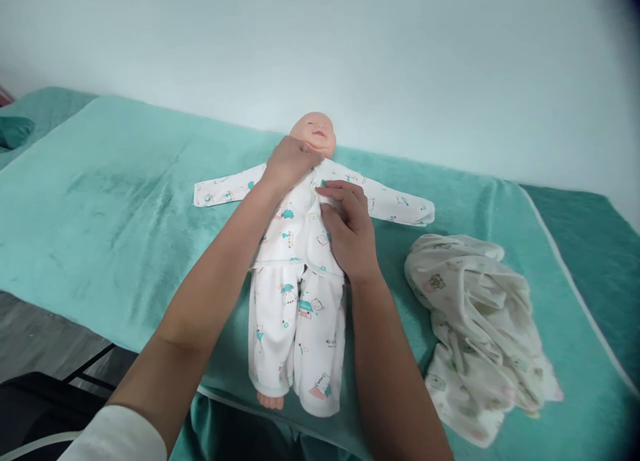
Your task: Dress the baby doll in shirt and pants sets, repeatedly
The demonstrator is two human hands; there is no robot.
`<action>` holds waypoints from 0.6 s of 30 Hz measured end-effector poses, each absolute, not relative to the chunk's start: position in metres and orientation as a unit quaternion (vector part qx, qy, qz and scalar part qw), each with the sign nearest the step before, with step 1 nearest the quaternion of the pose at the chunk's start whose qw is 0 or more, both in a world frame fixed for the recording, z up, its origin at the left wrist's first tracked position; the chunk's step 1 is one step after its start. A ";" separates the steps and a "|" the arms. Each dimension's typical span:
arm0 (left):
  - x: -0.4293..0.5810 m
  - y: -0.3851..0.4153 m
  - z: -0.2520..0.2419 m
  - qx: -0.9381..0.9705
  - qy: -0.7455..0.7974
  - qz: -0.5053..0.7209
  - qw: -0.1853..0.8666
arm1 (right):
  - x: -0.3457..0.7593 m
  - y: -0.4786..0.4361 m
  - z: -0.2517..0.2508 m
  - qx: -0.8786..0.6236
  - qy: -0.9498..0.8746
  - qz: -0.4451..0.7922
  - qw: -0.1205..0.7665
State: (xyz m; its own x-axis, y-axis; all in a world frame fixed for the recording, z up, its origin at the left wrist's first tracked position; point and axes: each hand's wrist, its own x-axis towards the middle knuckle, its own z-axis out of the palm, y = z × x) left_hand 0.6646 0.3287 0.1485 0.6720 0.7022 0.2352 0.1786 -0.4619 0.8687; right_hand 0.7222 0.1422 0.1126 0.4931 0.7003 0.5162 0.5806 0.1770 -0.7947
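A baby doll (316,129) lies on its back, its head toward the wall. It wears a white printed jacket (287,229) with sleeves spread to both sides, and matching trousers (273,321). At the neckline, my left hand (295,161) is closed on the jacket's collar, its fingertips partly hidden. My right hand (350,224) pinches the jacket's front edge at the chest, thumb and forefinger near the fastening. Below my hands the jacket front is partly parted. One foot (271,401) shows under a trouser leg.
A crumpled white printed cloth (480,327) lies to the right of the doll. Green velvety covering (125,214) spreads over the table, which meets a pale wall (320,47) behind. A black object (40,414) stands at the lower left, beside the grey floor.
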 end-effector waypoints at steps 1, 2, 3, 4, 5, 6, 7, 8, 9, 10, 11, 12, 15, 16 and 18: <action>0.664 0.329 0.150 0.794 0.290 0.283 0.454 | 0.722 0.142 0.112 -0.637 -0.502 0.051 0.583; 0.663 0.330 0.152 0.787 0.298 0.270 0.469 | 0.723 0.143 0.112 -0.636 -0.502 0.051 0.583; 0.663 0.330 0.153 0.782 0.301 0.260 0.481 | 0.723 0.143 0.112 -0.636 -0.503 0.051 0.583; 0.663 0.330 0.153 0.779 0.298 0.258 0.487 | 0.723 0.143 0.111 -0.636 -0.503 0.052 0.583; 0.663 0.329 0.153 0.780 0.295 0.263 0.485 | 0.723 0.143 0.111 -0.636 -0.503 0.052 0.583; 0.664 0.327 0.153 0.784 0.294 0.272 0.474 | 0.724 0.143 0.111 -0.636 -0.503 0.052 0.583; 0.663 0.323 0.153 0.791 0.295 0.284 0.455 | 0.724 0.143 0.110 -0.635 -0.503 0.052 0.585; 0.662 0.318 0.153 0.800 0.293 0.299 0.430 | 0.724 0.143 0.110 -0.633 -0.502 0.053 0.586; 0.659 0.311 0.153 0.809 0.287 0.315 0.404 | 0.724 0.143 0.110 -0.632 -0.503 0.054 0.587; 0.655 0.303 0.153 0.817 0.274 0.332 0.382 | 0.725 0.143 0.110 -0.631 -0.504 0.055 0.588; 0.648 0.294 0.152 0.823 0.258 0.348 0.367 | 0.725 0.143 0.110 -0.630 -0.505 0.056 0.587; 0.640 0.286 0.150 0.825 0.241 0.364 0.359 | 0.725 0.142 0.110 -0.629 -0.507 0.057 0.587; 0.611 0.267 0.142 0.813 0.220 0.396 0.366 | 0.725 0.142 0.111 -0.628 -0.510 0.060 0.585; 0.603 0.264 0.138 0.808 0.221 0.403 0.370 | 0.725 0.141 0.112 -0.629 -0.509 0.060 0.584; 0.590 0.264 0.131 0.801 0.220 0.411 0.375 | 0.724 0.141 0.112 -0.632 -0.507 0.059 0.583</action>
State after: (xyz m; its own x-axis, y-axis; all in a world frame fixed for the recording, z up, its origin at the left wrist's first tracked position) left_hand 0.5896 0.2636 0.1307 0.5647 0.6611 0.4940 0.0434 -0.6215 0.7822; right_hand 0.7241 0.1409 0.1124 0.4783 0.7095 0.5176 0.5722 0.1953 -0.7965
